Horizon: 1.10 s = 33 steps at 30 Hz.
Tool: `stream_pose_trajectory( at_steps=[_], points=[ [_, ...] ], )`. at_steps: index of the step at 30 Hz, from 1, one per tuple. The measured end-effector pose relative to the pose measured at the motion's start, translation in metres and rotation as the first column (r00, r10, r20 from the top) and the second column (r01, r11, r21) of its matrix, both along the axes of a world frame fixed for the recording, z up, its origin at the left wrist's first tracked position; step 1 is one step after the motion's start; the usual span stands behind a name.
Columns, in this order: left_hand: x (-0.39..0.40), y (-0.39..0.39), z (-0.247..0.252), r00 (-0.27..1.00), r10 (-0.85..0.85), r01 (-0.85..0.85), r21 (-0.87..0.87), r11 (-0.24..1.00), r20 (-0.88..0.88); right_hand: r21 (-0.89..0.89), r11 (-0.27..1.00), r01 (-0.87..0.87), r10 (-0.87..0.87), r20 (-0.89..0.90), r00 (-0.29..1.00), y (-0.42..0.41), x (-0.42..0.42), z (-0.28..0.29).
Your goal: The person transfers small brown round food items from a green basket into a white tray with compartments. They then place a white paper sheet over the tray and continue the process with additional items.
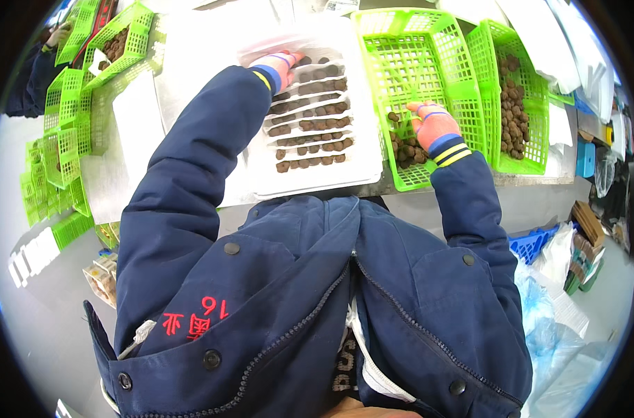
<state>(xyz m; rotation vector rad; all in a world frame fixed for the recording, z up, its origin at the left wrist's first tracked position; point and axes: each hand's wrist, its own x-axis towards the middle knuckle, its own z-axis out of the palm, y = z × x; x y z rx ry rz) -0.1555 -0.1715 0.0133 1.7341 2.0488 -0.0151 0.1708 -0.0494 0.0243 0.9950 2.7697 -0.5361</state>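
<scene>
My left hand [279, 64], in an orange-pink glove, reaches over the far left part of a white tray [319, 186]. Its fingertips are beside the farthest rows of small round brown lumps [325, 124], perhaps mushrooms; whether it grips one is unclear. White dividing strips [309, 116] lie between the rows. To the right, my gloved right hand [436, 124] hovers over the near part of a green plastic basket [400, 47]. Its thumb and fingers look apart, with nothing visible between them. Loose brown lumps [410, 151] lie in that basket, just below and left of the hand.
Another green basket [536, 151] at the right holds more brown lumps [514, 112]. Green baskets [134, 26] stand at the far left, near another person's dark sleeve [27, 78]. Below the metal table [105, 193], a blue crate [528, 245] and plastic bags [552, 334] sit at right.
</scene>
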Motion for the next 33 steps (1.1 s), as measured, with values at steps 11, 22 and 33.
stream_pose_trajectory(
  at_steps=[11, 22, 33],
  points=[
    [-0.004, 0.001, -0.012, 1.0, -0.007, 0.007, 0.0, 1.0, 0.014, 0.28, 0.949, -0.147, 0.192, -0.143, 0.971, -0.004, -0.044, 0.016],
    [-0.006, 0.005, -0.011, 0.996, -0.015, 0.017, -0.03, 0.999, 0.087, 0.081, 0.929, -0.361, 0.317, 0.332, 0.888, -0.038, -0.211, 0.001],
    [-0.022, -0.007, 0.019, 0.983, 0.088, -0.084, 0.031, 0.996, -0.162, 0.136, 0.95, -0.282, 0.285, -0.007, 0.958, -0.037, -0.193, 0.028]
  ],
)
